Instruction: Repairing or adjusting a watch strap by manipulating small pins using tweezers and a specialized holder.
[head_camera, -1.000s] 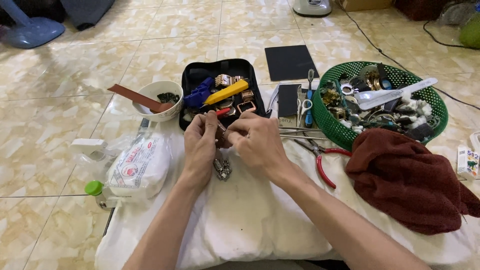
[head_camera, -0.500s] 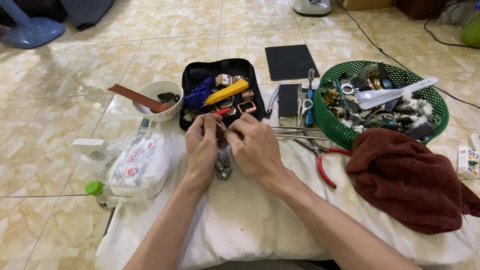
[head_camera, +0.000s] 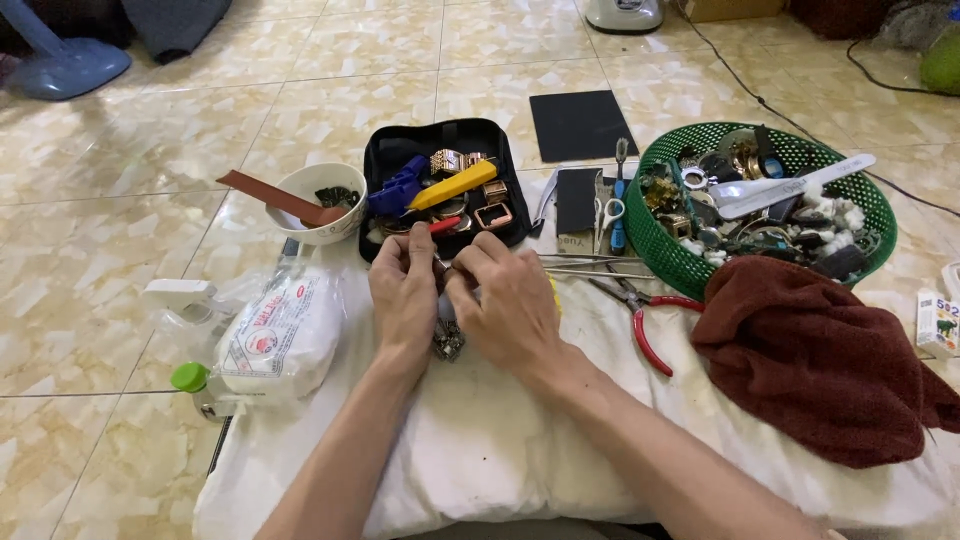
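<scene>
Since the earlier frame both hands have barely shifted. At frame centre, the left hand (head_camera: 403, 290) and right hand (head_camera: 508, 300) pinch a metal-link watch (head_camera: 447, 338) between them over the soft white cloth (head_camera: 500, 440), just below the black zip case (head_camera: 445, 185) of tools.

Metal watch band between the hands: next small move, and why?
Probably keep the left hand pinching steady while the right hand makes a small adjustment at the joint. Both hands close over the metal watch band, whose links hang below onto the white cloth. The contact point is hidden, so a larger move looks premature. The red-handled pliers lie unused nearby.
</scene>
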